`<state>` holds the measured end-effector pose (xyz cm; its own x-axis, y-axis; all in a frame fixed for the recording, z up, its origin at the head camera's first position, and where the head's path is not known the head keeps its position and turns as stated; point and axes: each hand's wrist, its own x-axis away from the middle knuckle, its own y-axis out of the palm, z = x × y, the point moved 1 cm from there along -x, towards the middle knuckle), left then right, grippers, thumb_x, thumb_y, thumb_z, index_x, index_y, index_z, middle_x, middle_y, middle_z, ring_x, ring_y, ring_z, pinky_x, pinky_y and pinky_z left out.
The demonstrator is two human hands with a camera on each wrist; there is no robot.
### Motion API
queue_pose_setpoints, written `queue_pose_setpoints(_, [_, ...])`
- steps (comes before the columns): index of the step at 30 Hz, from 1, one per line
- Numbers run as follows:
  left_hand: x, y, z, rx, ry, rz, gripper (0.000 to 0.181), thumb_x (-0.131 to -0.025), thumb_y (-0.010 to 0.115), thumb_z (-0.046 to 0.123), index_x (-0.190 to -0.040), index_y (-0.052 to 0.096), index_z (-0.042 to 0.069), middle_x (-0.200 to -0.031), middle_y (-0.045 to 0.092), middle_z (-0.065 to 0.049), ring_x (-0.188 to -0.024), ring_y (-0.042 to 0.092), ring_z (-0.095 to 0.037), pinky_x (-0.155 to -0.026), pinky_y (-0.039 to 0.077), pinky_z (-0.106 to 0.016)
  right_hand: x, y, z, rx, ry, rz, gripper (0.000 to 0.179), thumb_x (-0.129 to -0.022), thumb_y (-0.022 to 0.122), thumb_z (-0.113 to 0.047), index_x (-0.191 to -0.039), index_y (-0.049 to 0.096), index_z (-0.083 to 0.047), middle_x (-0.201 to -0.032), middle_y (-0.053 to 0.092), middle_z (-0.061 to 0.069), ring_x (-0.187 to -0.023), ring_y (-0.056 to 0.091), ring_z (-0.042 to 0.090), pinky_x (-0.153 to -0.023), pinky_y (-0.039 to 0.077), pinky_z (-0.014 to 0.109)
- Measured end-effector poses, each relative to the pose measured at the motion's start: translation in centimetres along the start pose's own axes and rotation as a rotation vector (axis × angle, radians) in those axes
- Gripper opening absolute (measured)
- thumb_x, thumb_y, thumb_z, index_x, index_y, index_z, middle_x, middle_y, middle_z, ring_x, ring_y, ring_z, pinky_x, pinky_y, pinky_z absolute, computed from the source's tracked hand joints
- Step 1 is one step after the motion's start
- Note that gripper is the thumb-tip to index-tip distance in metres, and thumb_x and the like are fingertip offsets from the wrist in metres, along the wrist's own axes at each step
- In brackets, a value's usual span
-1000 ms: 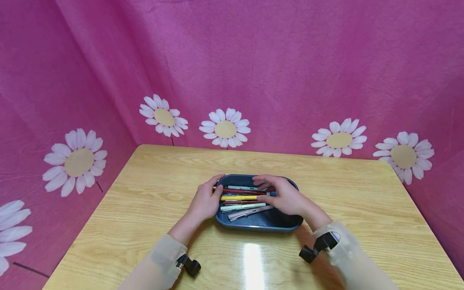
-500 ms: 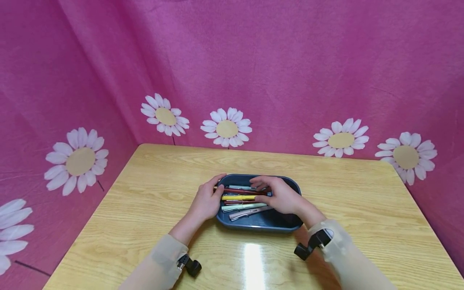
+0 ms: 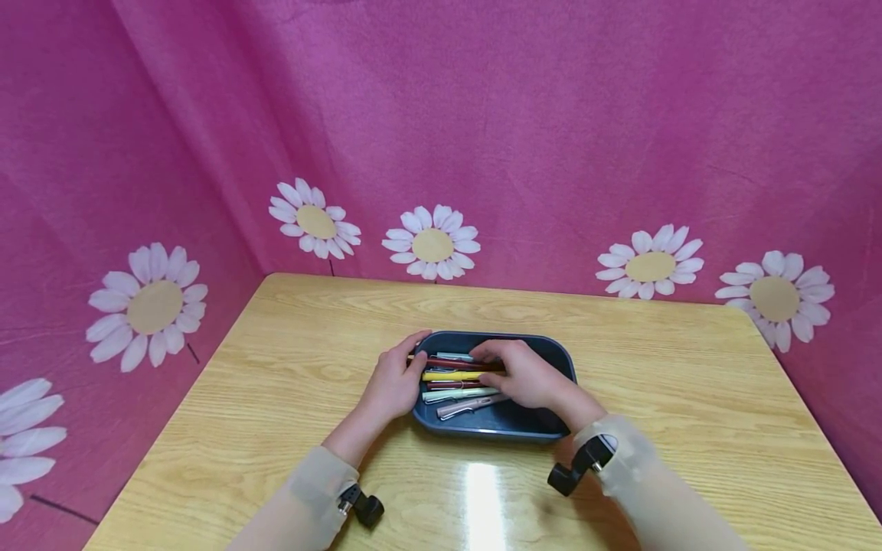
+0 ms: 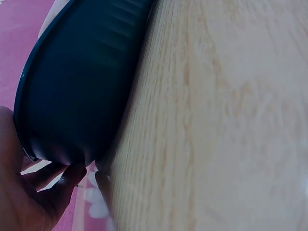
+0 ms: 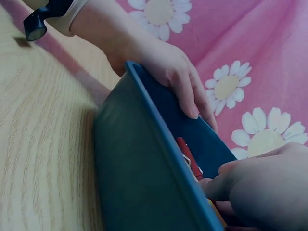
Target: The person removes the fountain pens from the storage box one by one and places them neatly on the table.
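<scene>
A dark blue-grey oblong tray (image 3: 492, 435) stands on the table, with several capped pens lying side by side in it. Among them are a yellow pen (image 3: 448, 376), a dark red pen (image 3: 455, 363), a pale green pen (image 3: 451, 395) and a greyish-pink pen (image 3: 465, 406). My left hand (image 3: 393, 379) grips the tray's left end, thumb over the rim and fingers outside. My right hand (image 3: 530, 375) reaches into the tray over the pens' right ends. Its thumb is at the yellow pen's end, its fingers by the farther pens. Whether it pinches any is hidden.
A wooden table (image 3: 331, 329) carries the tray. Behind and to the left hangs a magenta cloth (image 3: 524, 153) printed with white daisies. Each forearm bears a small black wrist camera (image 3: 361, 506). Light reflects off the table in front of the tray.
My right hand has moved left and lower over the pens, and its thumb and fingers have come closer together. My left hand keeps its hold on the tray's end.
</scene>
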<state>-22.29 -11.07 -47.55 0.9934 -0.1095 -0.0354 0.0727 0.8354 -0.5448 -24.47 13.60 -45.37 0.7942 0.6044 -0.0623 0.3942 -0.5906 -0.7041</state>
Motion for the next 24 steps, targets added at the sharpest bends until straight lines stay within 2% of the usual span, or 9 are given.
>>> queue_pose_setpoints(10, [-0.01, 0.0, -0.06, 0.007, 0.008, 0.007, 0.044, -0.114, 0.049, 0.023, -0.157, 0.053, 0.018, -0.147, 0.06, -0.014, -0.129, 0.059, -0.03, -0.114, 0.043, -0.053, -0.64, 0.36, 0.04, 0.069, 0.029, 0.004, 0.031, -0.096, 0.074, 0.002, -0.127, 0.071, -0.002, -0.114, 0.074, 0.006, -0.102, 0.067, 0.018, -0.099, 0.055, 0.046])
queue_pose_setpoints(17, [0.01, 0.06, -0.1, 0.008, -0.01, 0.006, 0.044, -0.114, 0.048, 0.025, -0.157, 0.053, 0.021, -0.149, 0.059, -0.012, -0.131, 0.058, -0.03, -0.115, 0.042, -0.053, -0.87, 0.6, 0.0, 0.107, 0.007, 0.021, 0.03, -0.091, 0.078, 0.006, -0.12, 0.074, 0.0, -0.102, 0.074, 0.004, -0.093, 0.066, 0.014, -0.089, 0.058, 0.042])
queue_pose_setpoints(24, [0.01, 0.05, -0.16, 0.001, 0.007, 0.011, 0.043, -0.114, 0.047, 0.022, -0.156, 0.055, 0.02, -0.143, 0.063, -0.013, -0.126, 0.061, -0.03, -0.112, 0.045, -0.053, -0.84, 0.74, -0.16, 0.135, 0.026, 0.023, 0.027, -0.091, 0.077, 0.007, -0.117, 0.075, 0.001, -0.096, 0.072, 0.002, -0.087, 0.065, 0.012, -0.083, 0.059, 0.039])
